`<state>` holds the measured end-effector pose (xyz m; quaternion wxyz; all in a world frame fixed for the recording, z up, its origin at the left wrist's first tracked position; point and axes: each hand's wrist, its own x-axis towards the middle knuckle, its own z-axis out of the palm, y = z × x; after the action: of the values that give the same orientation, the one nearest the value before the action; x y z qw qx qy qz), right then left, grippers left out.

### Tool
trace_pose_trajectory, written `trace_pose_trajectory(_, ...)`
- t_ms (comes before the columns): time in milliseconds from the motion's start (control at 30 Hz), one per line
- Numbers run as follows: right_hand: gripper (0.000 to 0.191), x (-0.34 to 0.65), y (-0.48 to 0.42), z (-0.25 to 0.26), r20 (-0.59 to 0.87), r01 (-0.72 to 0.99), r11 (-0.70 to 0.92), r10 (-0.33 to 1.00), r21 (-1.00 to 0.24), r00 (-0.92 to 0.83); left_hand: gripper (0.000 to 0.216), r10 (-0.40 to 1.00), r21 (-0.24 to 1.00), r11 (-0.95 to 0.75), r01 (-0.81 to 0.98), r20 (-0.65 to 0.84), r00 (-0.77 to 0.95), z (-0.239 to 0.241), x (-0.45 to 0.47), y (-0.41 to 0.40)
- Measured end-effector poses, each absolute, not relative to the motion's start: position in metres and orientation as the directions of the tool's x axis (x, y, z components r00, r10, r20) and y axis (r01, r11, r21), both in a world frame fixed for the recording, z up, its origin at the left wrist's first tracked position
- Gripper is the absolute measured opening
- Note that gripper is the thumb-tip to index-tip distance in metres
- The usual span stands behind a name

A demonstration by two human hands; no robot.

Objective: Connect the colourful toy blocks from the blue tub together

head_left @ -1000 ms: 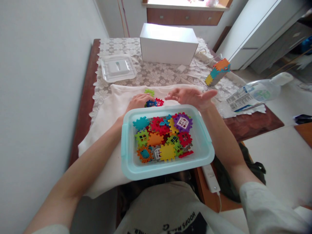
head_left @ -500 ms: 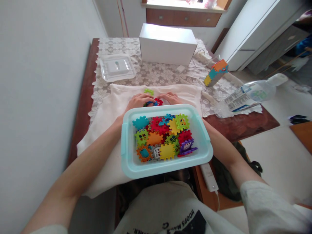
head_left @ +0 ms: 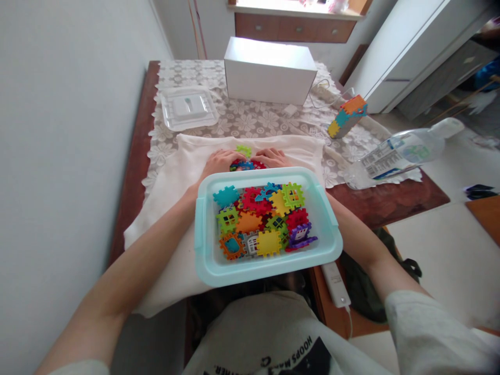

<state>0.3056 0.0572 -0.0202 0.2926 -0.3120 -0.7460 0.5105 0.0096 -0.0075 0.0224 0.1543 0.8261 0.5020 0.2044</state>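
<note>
Just beyond the far rim of a light-blue plastic tub [head_left: 330,250], my left hand [head_left: 221,162] and my right hand [head_left: 272,158] face each other over the white cloth. Between them are joined blue and red interlocking building tiles [head_left: 247,165], partly hidden by the rim. Both hands have curled fingers and grip these tiles from either side. A lime-green notched tile [head_left: 244,151] sticks up at the far side of the fingers; whether it is attached cannot be told. Inside the tub lie several loose tiles, among them a yellow tile [head_left: 269,242] and an orange tile [head_left: 249,222].
A white box [head_left: 269,78] stands at the back, with a clear plastic lid [head_left: 189,108] to its left. On the right are a block of assembled tiles [head_left: 347,115] and a clear plastic bottle [head_left: 402,151] lying tilted. A white power strip [head_left: 335,285] is below the tub's right side.
My right hand has drawn slightly back and its fingers are more curled. The red tile lies lower and flatter, and the green tile has shifted slightly right.
</note>
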Motion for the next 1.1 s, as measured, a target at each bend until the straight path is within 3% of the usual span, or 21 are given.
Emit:
trace_pose_trajectory(100,0.062,0.307,0.066,-0.027,0.159,0.227,0.348,0.796,-0.91,-0.584,0.039,0.893,0.46,-0.448,0.766,0.208,0.398,0.02,0.01,-0.007)
trace_pose_trajectory(267,0.048,0.303,0.075,-0.047,0.347,0.081,0.473,0.742,-0.877,-0.574,0.032,0.919,0.456,-0.39,0.8,0.245,0.309,0.017,0.011,-0.009)
trace_pose_trajectory(467,0.044,0.306,0.066,-0.045,0.391,0.051,0.504,0.725,-0.862,-0.567,0.026,0.908,0.461,-0.415,0.784,0.255,0.331,0.019,0.011,-0.011)
trace_pose_trajectory(833,0.051,0.323,0.056,-0.015,0.313,0.234,0.534,0.738,-0.813,-0.597,0.044,0.907,0.443,-0.42,0.792,0.176,0.382,0.022,0.008,-0.008)
trace_pose_trajectory(1100,0.042,0.315,0.049,0.003,0.253,0.131,0.409,0.754,-0.903,-0.606,0.032,0.915,0.447,-0.403,0.798,0.206,0.347,0.021,0.012,-0.01)
